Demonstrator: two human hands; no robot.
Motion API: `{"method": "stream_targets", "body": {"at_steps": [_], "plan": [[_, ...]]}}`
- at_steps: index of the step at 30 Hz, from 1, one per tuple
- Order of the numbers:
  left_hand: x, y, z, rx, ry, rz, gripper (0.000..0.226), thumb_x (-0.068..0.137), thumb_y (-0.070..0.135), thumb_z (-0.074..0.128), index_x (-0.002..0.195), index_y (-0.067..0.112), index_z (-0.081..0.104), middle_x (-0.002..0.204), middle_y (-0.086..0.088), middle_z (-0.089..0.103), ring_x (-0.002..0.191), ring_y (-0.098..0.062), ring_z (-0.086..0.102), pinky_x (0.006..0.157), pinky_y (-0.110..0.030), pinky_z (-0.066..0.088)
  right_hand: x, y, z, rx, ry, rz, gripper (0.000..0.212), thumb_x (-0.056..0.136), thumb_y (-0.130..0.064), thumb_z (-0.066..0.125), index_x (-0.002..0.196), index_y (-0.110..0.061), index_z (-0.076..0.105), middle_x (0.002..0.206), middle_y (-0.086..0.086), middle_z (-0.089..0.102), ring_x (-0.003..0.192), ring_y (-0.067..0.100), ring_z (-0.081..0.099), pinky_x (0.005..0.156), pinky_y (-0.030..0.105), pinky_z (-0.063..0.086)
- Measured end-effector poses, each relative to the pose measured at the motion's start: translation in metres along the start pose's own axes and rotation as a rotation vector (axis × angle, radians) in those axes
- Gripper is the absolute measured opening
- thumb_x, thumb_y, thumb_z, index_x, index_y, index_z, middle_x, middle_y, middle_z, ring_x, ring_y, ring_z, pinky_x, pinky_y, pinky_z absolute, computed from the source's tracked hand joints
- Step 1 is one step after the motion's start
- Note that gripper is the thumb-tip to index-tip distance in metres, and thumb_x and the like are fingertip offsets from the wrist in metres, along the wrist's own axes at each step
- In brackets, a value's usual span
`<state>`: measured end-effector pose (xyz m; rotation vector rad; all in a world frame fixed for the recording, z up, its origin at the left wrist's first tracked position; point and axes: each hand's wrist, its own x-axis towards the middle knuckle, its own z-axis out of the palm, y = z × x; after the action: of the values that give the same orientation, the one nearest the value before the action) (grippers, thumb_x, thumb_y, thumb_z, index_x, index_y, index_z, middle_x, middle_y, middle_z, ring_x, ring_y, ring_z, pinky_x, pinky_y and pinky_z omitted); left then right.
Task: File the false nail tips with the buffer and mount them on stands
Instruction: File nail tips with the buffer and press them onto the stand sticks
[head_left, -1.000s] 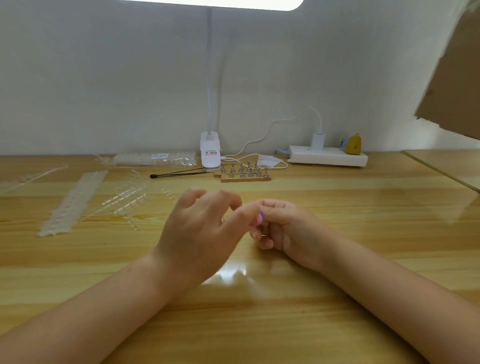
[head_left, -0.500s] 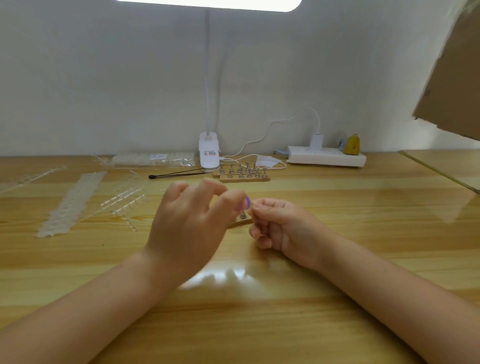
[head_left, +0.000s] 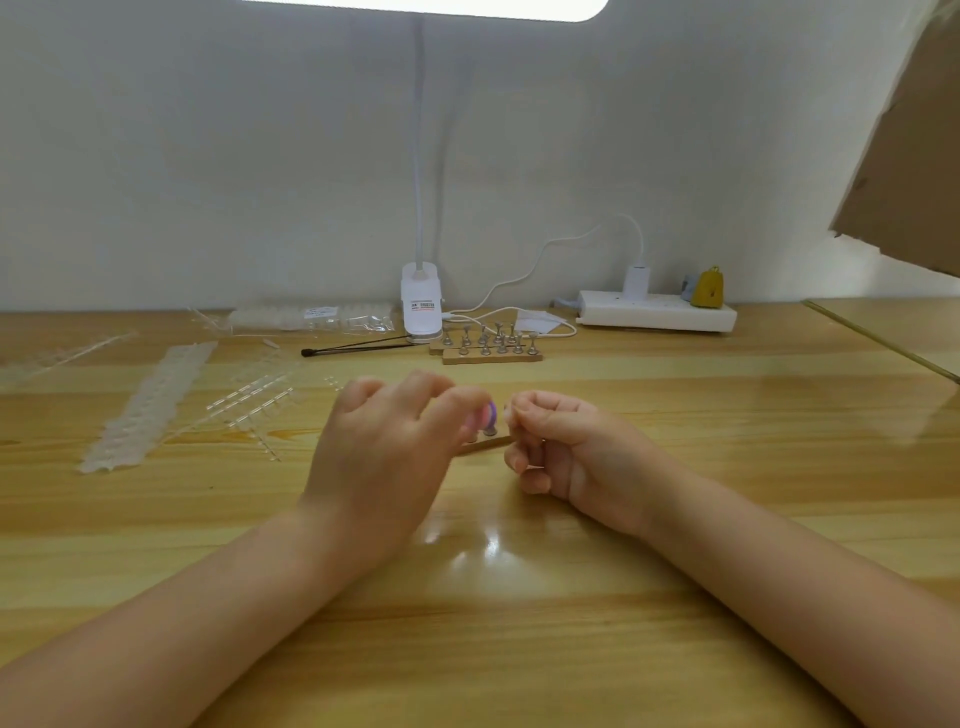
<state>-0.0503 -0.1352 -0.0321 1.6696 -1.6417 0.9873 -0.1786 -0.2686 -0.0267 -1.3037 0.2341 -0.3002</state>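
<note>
Two hands meet: the left hand pinches a pink-purple buffer, the right hand's fingers curl, contents hidden; nail tips seem light, springy, best held by edges.

left hand: pinches pink-purple buffer | right hand: curled just beside it, contents unclear | wooden stand strip: between hands on table

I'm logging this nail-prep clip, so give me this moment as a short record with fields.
left hand: pinches a pink-purple buffer
right hand: fingers curled; what they hold is too small to tell
near stand: wooden strip between the hands, partly hidden
far stands: metal pegs on wooden bases, by the lamp base
nail tip strips: on the table, left
</note>
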Motion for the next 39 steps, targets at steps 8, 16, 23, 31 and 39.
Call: {"method": "stream_targets", "body": {"at_steps": [8,16,23,31,39], "plan": [[0.000,0.003,0.001,-0.031,-0.044,-0.037,0.016,0.091,0.020,0.063,0.107,0.021,0.065,0.093,-0.002,0.069,0.074,-0.024,0.067,0.077,-0.039,0.044,0.000,0.001,-0.001,0.010,0.001,-0.022,0.009,0.081,-0.024,0.058,0.082,-0.014,0.059,0.074,-0.002,0.055,0.057,0.009,0.050,0.047,0.018,0.037],[0.001,0.001,-0.002,-0.169,-0.170,-0.094,0.023,0.091,0.028,0.054,0.107,0.018,0.068,0.100,0.005,0.069,0.074,-0.006,0.060,0.082,-0.034,0.040,0.000,0.001,-0.002,0.025,-0.007,-0.028,0.007,0.082,-0.024,0.058,0.080,-0.018,0.057,0.067,-0.007,0.056,0.057,0.010,0.050,0.047,0.019,0.038],[0.002,0.003,-0.002,-0.126,-0.112,-0.059,0.027,0.093,0.028,0.047,0.109,0.017,0.066,0.099,0.002,0.067,0.076,-0.006,0.057,0.079,-0.034,0.041,0.001,0.002,-0.003,0.006,0.007,-0.025,0.011,0.081,-0.025,0.059,0.083,-0.015,0.057,0.067,-0.005,0.054,0.056,0.010,0.050,0.047,0.019,0.037],[0.002,-0.023,0.001,0.297,-0.532,-0.360,0.035,0.101,0.042,0.030,0.110,0.025,0.059,0.099,0.004,0.062,0.090,-0.024,0.058,0.081,-0.037,0.037,0.003,0.002,0.000,0.002,0.060,0.012,0.020,0.077,-0.029,0.062,0.078,-0.009,0.060,0.057,-0.002,0.044,0.052,0.011,0.049,0.043,0.019,0.036],[0.005,-0.014,-0.003,-0.249,-0.339,-0.298,0.048,0.089,0.061,0.037,0.120,0.033,0.061,0.101,0.018,0.062,0.093,-0.007,0.059,0.090,-0.032,0.030,0.005,0.003,-0.002,-0.019,0.055,0.002,0.024,0.075,-0.031,0.064,0.077,-0.008,0.060,0.056,-0.002,0.042,0.052,0.011,0.048,0.044,0.019,0.034]]}}
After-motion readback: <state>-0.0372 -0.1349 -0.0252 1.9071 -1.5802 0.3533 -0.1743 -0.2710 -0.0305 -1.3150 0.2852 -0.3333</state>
